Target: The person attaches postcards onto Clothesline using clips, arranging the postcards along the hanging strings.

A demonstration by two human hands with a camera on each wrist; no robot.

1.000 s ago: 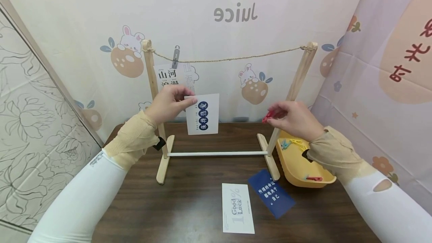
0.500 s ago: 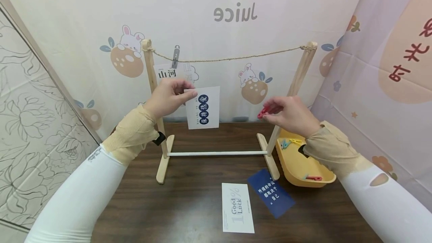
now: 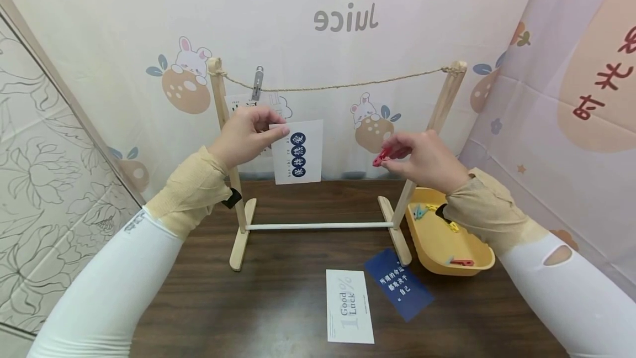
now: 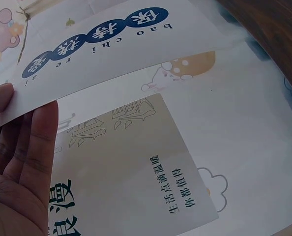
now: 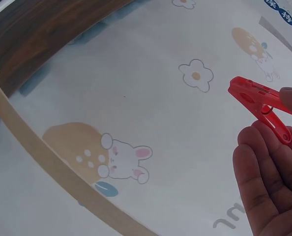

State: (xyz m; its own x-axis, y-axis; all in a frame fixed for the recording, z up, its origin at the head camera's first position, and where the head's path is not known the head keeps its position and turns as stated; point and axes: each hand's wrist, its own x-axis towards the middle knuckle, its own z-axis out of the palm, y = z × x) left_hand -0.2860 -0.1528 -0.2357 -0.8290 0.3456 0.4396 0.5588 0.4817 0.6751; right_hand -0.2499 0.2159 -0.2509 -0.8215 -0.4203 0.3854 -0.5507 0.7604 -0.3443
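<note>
Between thumb and fingers, my left hand pinches the upper left corner of a white card with blue circles and characters. The card hangs upright in the air, below the twine line. My right hand holds a red clothespin by its handle end, to the right of the card and apart from it. On the line's left part, a grey clothespin holds another white card with dark characters; in the head view my left hand covers much of that card.
The line runs between two wooden posts joined low down by a white rod. A yellow basket with several clothespins stands at right. A "Good Luck" card and a blue card lie on the dark table.
My left hand has raised the white card toward the line. My right hand has moved up and to the left with the red clothespin. The cards on the table have stayed put.
</note>
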